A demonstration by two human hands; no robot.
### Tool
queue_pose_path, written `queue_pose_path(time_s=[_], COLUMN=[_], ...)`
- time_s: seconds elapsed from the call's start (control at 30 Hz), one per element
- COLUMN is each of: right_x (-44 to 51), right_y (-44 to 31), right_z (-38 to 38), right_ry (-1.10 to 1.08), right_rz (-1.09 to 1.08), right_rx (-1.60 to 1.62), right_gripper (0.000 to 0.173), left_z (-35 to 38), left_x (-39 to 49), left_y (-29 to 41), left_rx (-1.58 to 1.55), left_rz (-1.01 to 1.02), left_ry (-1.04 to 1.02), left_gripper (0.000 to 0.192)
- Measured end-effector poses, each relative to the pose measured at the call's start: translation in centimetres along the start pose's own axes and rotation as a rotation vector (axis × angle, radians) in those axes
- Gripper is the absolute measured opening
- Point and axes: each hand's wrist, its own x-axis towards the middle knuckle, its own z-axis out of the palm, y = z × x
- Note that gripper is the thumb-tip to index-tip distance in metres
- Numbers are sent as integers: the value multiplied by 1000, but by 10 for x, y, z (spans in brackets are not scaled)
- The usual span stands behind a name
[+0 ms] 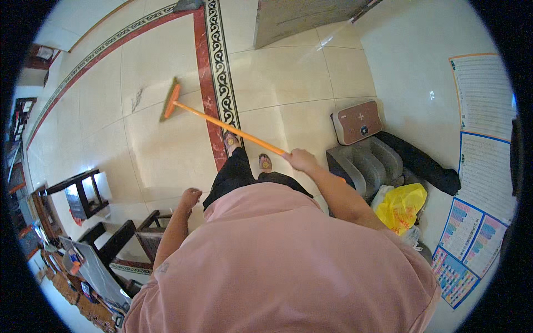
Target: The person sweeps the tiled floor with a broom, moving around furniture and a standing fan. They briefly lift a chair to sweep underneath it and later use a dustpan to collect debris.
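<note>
My right hand (300, 160) grips the orange handle of a broom (229, 127) in front of my right hip. The handle slants away to the left, and a short orange end shows behind my forearm. Its orange head with greyish bristles (170, 100) rests on the glossy cream floor tiles (162, 158). Empty and loosely curled, my left hand (191, 198) hangs beside my left hip. Beyond the broom head, a dark smudge or bit of debris (137, 100) marks the tiles.
A red and black-scroll border (218, 75) crosses the floor under my left foot. On the right stand a grey foot massager (362, 162) and a yellow plastic bag (402, 208), by a wall with posters (483, 91). Dark wooden stools (85, 193) are at left.
</note>
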Motion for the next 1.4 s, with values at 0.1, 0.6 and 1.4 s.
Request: queue_pose_path(time_s=[0.1,0.6,1.4], right_x=[-19,-325,116], right_y=[17,380,-77], right_z=[-6,-75,-275], right_ry=[-30,-2,-607], right_rz=[68,644,-451], right_rx=[5,-50,-70], right_gripper=[61,54,53], left_z=[-32,-89,-57], left_x=[29,129,150], left_y=[-40,213,431], left_rx=[717,-422,267], left_rz=[559,-10,543], left_ry=[61,285,835], left_gripper=[18,30,43])
